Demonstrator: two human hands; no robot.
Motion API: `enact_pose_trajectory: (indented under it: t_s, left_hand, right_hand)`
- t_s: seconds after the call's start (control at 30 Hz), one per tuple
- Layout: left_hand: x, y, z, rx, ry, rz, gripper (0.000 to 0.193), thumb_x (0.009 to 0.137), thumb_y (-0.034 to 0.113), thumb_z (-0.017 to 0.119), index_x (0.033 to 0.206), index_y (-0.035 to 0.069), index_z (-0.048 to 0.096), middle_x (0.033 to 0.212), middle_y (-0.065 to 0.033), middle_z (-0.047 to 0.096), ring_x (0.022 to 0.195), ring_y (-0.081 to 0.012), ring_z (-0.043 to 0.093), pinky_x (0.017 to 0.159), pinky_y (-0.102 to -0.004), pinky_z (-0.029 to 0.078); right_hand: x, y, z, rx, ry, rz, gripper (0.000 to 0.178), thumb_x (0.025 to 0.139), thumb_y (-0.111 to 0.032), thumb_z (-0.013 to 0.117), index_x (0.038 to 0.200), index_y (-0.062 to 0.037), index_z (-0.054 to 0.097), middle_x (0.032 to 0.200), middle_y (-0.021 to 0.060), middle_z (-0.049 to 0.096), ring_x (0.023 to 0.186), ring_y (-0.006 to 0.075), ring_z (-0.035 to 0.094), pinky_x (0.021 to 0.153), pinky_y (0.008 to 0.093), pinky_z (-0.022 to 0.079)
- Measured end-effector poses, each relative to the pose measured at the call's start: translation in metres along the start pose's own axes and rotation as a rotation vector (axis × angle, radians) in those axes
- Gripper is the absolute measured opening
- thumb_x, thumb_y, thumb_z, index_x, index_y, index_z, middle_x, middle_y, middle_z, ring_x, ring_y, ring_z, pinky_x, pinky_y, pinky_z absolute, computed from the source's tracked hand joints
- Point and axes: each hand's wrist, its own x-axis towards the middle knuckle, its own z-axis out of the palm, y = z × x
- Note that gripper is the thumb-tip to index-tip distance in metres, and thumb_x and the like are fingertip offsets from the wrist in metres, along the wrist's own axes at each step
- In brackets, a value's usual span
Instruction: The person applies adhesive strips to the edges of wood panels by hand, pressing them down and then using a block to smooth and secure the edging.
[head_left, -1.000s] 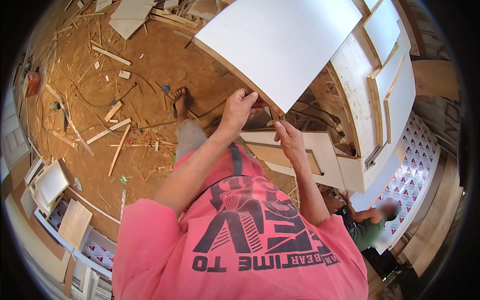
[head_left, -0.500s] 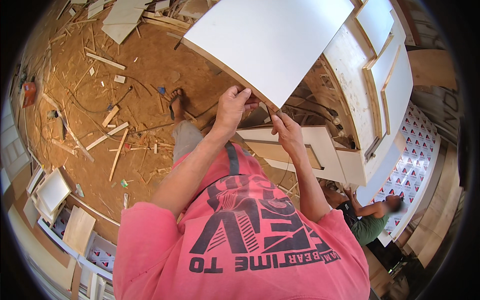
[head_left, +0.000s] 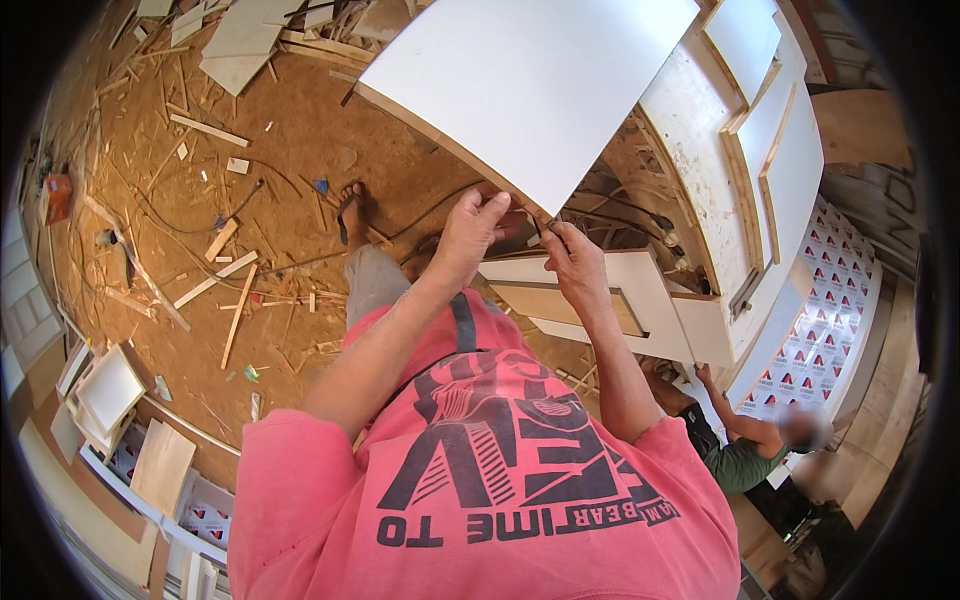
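A large white panel (head_left: 530, 90) with a bare wooden edge strip (head_left: 430, 132) lies in front of me, one corner pointing toward my chest. Just left of that corner, my left hand (head_left: 468, 238) is closed, thumb and fingers pinched close to the edge strip. My right hand (head_left: 578, 262) is also closed, its fingertips together right at the corner. Something small and dark shows at the right fingertips, too small to name. What the left fingers hold, if anything, is hidden behind the hand.
Wood offcuts (head_left: 215, 280) and cables litter the brown floor at left. A white cabinet carcass (head_left: 700, 330) stands at right, with panels stacked above it. Beyond it a co-worker in a green top (head_left: 745, 465) reaches toward the cabinet. A red box (head_left: 58, 198) sits far left.
The left hand has shifted slightly down and right, its thumb lifting off the panel's edge. The right hand stays at the corner. The co-worker has leaned and raised an arm.
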Motion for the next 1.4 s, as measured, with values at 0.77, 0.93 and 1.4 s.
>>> enact_pose_trajectory:
  t_s: [0.77,0.93,1.4]
  left_hand:
    - [0.008,-0.030,0.009,0.200,-0.051,0.034,0.018,0.086,0.015,0.061,0.091,-0.002,0.061,0.082,-0.0038,0.061,0.074,-0.0100,0.054,0.068,-0.0252,0.044]
    - [0.014,-0.038,0.008,0.215,-0.061,0.047,0.018,0.086,0.016,0.062,0.090,-0.001,0.061,0.080,-0.0027,0.060,0.072,-0.0093,0.052,0.065,-0.0249,0.043]
    - [0.007,-0.035,0.011,0.324,-0.081,0.071,0.021,0.085,0.019,0.063,0.093,-0.001,0.062,0.081,-0.0015,0.059,0.072,-0.0076,0.051,0.066,-0.0247,0.042]
  right_hand:
    - [-0.004,-0.003,0.018,-0.062,0.106,0.082,0.026,0.094,-0.025,0.049,0.082,-0.0039,0.059,0.057,0.0098,0.060,0.058,0.0263,0.064,0.058,0.0391,0.047]
    - [-0.004,-0.004,0.018,-0.052,0.140,0.105,0.027,0.093,-0.025,0.050,0.079,-0.0029,0.059,0.058,0.0102,0.062,0.057,0.0251,0.065,0.057,0.0377,0.048]
    - [-0.002,0.030,-0.016,0.173,0.230,0.258,0.027,0.095,-0.024,0.050,0.095,-0.0007,0.063,0.065,0.0069,0.062,0.051,0.0117,0.055,0.049,0.0272,0.045]
